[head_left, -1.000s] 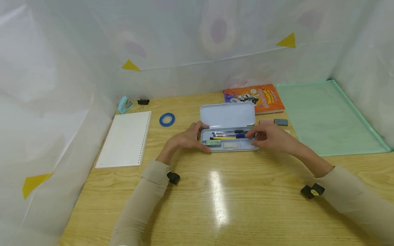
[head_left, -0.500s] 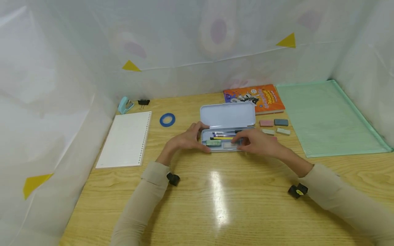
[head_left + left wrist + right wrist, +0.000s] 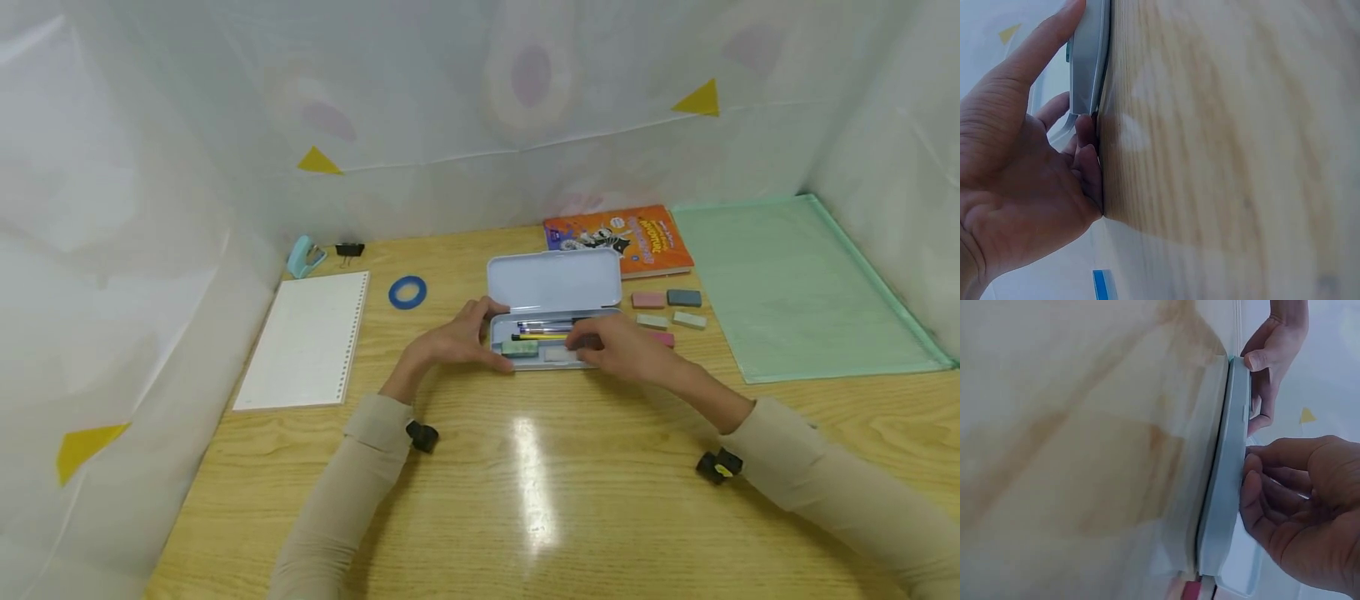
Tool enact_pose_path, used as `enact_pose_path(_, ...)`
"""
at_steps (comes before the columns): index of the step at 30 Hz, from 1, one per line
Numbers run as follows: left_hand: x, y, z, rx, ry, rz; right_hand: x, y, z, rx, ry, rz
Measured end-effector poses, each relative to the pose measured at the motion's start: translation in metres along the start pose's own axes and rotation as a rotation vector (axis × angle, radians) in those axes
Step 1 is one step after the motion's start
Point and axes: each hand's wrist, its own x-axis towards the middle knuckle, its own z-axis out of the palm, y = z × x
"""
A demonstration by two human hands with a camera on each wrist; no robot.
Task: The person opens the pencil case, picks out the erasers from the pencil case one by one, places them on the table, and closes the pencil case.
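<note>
orange book (image 3: 618, 237), blue tape (image 3: 407, 292), perhaps stapler (image 3: 303, 255)

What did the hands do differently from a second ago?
The right hand slid leftward along the pencil case, from its right end to over the front compartment, uncovering the erasers beside it. The left hand stayed gripping the case's left end.

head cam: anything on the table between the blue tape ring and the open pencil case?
Nothing; the head view shows bare wood between the tape ring and the pencil case.
</note>
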Motion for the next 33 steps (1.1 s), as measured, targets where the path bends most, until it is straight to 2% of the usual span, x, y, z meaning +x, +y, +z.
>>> enact_pose_path(4, 0.000, 0.001, 0.001, -0.014, -0.005, 0.007, 0.001, -0.003, 0.001, -0.055, 0.018, 0.023)
enact_pose_path(8, 0.000, 0.001, 0.001, -0.011, -0.006, 0.010, 0.002, -0.005, 0.002, -0.054, 0.033, 0.020)
enact_pose_path(16, 0.000, -0.002, 0.003, -0.010, -0.006, 0.000, 0.000, -0.005, 0.006, 0.031, 0.056, 0.077)
enact_pose_path(20, 0.000, -0.002, 0.004, -0.009, -0.008, 0.001, -0.005, 0.000, 0.004, 0.135, 0.057, 0.090)
enact_pose_path(23, 0.000, -0.001, 0.004, -0.006, -0.009, 0.001, -0.011, 0.006, -0.001, 0.197, 0.075, 0.087)
enact_pose_path(33, -0.001, 0.001, 0.001, 0.008, -0.002, -0.009, -0.040, 0.031, -0.036, 0.184, 0.153, 0.129)
